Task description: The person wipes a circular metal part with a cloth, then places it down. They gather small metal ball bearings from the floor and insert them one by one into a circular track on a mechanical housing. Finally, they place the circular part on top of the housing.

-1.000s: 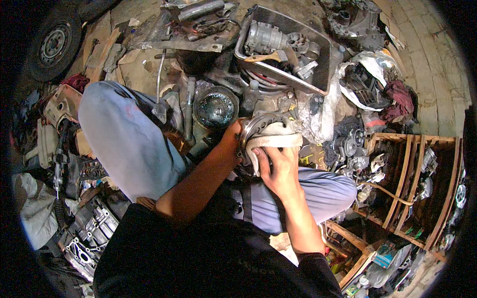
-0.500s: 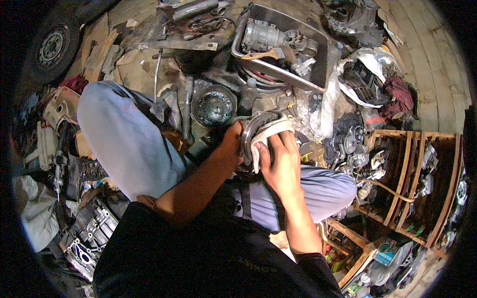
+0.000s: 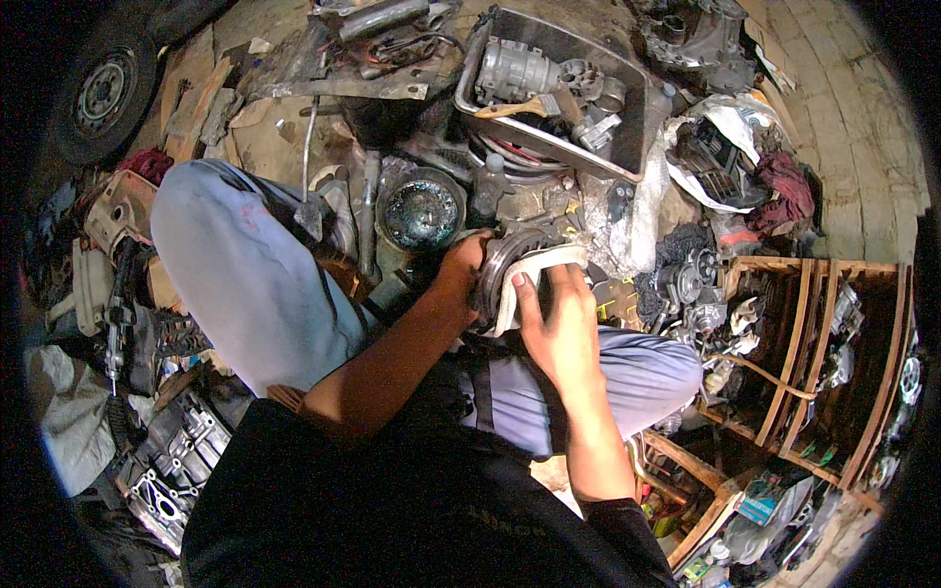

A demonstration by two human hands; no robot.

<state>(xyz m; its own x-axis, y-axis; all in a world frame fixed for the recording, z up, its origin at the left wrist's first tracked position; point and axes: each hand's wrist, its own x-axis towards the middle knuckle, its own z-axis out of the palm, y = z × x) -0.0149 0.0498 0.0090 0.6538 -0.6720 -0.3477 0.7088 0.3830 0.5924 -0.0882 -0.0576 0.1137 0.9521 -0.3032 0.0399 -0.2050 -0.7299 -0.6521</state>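
My left hand (image 3: pixel 463 277) grips the left side of a round, grooved metal part (image 3: pixel 500 261), which looks like a pulley. It is held up over my lap, between my bent knees. A whitish cloth (image 3: pixel 535 263) lies folded over the part's right side. My right hand (image 3: pixel 557 321) presses this cloth against the metal, thumb on the near side and fingers over the far side. Most of my left fingers are hidden behind the part. Just beyond my left hand stands a round pan (image 3: pixel 383 223) of dark, shiny liquid, with a small dark bottle (image 3: pixel 490 186) beside it.
A grey tub (image 3: pixel 559 145) ahead holds metal machine parts and a wooden-handled brush (image 3: pixel 515 108). To the right is a wooden rack (image 3: pixel 807 323) with parts. Engine castings (image 3: pixel 191 451) lie at the lower left; a wheel (image 3: pixel 103 93) is at the far left.
My right hand has shifted slightly right and nearer with the cloth, its thumb moving along the cloth. The round part has tilted a little. My left hand keeps its hold.
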